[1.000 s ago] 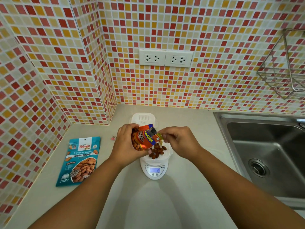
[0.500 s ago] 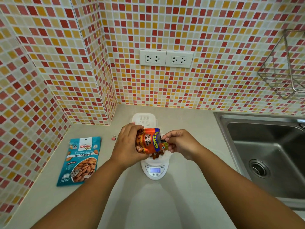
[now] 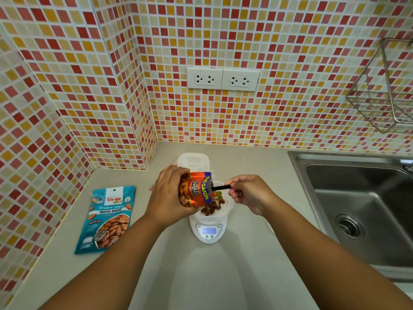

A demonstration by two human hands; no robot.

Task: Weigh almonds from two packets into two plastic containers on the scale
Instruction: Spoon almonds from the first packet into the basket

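My left hand (image 3: 166, 198) grips an orange salted-almond packet (image 3: 196, 191), tilted with its open mouth down over a clear plastic container (image 3: 229, 203). The container stands on a white digital scale (image 3: 209, 234) with a lit display and holds a small heap of almonds (image 3: 210, 210). My right hand (image 3: 250, 193) pinches a thin black stick-like thing (image 3: 221, 187) whose tip reaches the packet's mouth. A second clear container (image 3: 194, 161) sits behind the scale, partly hidden by the packet. A teal roasted-almond packet (image 3: 107, 218) lies flat on the counter to the left.
A steel sink (image 3: 357, 209) is set into the counter on the right. A wire rack (image 3: 384, 97) hangs on the tiled wall above it. Two wall sockets (image 3: 223, 79) sit above the scale. Tiled walls close off the left and back of the beige counter (image 3: 201, 276).
The orange packet has swung more upright and now covers more of the almond heap. My right hand has drawn a little to the right, with the black thing showing at the packet's mouth.
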